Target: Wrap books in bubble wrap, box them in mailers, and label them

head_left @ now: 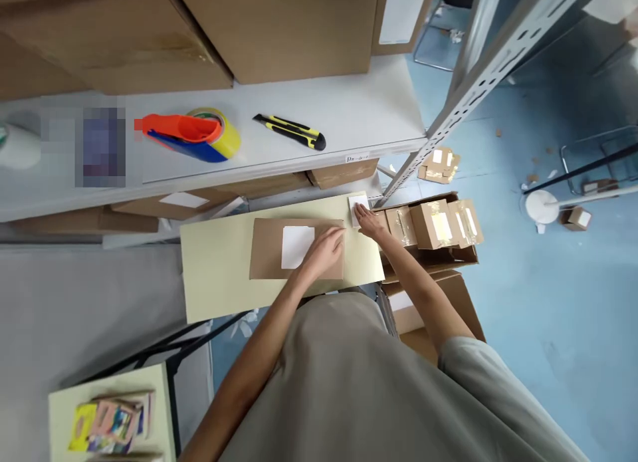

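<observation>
The left hand is laid flat, fingers spread, on the right end of a flat brown parcel, pressing it down rather than gripping it. The parcel lies directly under and to the left of that hand, its long axis running left to right across the pale yellow table. One white label is stuck near the parcel's middle, just left of the fingertips.

The right hand is stretched out open, its fingers resting on a small white slip at the table's far right corner; nothing is closed in it. The slip lies up and to the right of the parcel, so the right hand is much the nearer to it, while the left hand is the nearer to the parcel.

Just beyond the right hand, an open carton on the floor is seen holding a row of about four small taped boxes. On the white shelf above, one tape dispenser with a yellow roll and one yellow and black utility knife are laid well apart from the hands. One stack of coloured packets is seen at the lower left.
</observation>
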A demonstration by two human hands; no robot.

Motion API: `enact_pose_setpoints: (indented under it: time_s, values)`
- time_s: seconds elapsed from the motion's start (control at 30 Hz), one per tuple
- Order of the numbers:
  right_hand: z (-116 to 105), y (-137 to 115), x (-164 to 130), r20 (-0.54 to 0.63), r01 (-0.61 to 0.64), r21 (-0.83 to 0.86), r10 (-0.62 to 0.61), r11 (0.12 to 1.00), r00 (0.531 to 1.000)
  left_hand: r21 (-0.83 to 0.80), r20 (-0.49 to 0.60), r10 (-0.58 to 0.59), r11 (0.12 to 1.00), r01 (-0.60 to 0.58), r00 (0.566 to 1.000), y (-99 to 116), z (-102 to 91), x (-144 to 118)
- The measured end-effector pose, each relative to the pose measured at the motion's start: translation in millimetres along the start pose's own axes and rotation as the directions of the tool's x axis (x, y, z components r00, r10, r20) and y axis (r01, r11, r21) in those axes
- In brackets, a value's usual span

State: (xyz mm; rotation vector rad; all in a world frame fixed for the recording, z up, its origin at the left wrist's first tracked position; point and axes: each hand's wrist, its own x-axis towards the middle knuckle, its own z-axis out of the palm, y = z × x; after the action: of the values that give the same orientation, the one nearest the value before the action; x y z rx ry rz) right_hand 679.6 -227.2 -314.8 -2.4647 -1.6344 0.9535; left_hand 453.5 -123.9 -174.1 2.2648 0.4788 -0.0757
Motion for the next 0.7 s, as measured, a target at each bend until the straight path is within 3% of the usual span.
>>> enact_pose_setpoints:
  time_s: [0.17, 0.3, 0.57, 0.7]
  values:
    - [13, 15, -7, 0.043, 0.028, -0.050, -0.026, 0.998, 0.999, -0.023, -0.053, -0.134, 0.991, 0.133, 0.990, -1, 7.2, -17]
    - [7, 19, -9, 0.079, 0.045, -0.027, -0.042, 0.999, 0.996, -0.047, -0.028, -0.170, 0.985, 0.168, 0.985, 4, 11.8, -16]
    - [-24, 18, -9, 0.082, -0.011, 0.012, 0.010, 1.000, 0.997, -0.075, 0.035, -0.143, 0.987, 0.145, 0.989, 16, 23.7, 0]
    - [-59, 21, -1, -0.028, -0.084, 0.011, 0.084, 0.996, 0.996, -0.034, 0.047, -0.097, 0.995, 0.099, 0.994, 14, 39.4, 29]
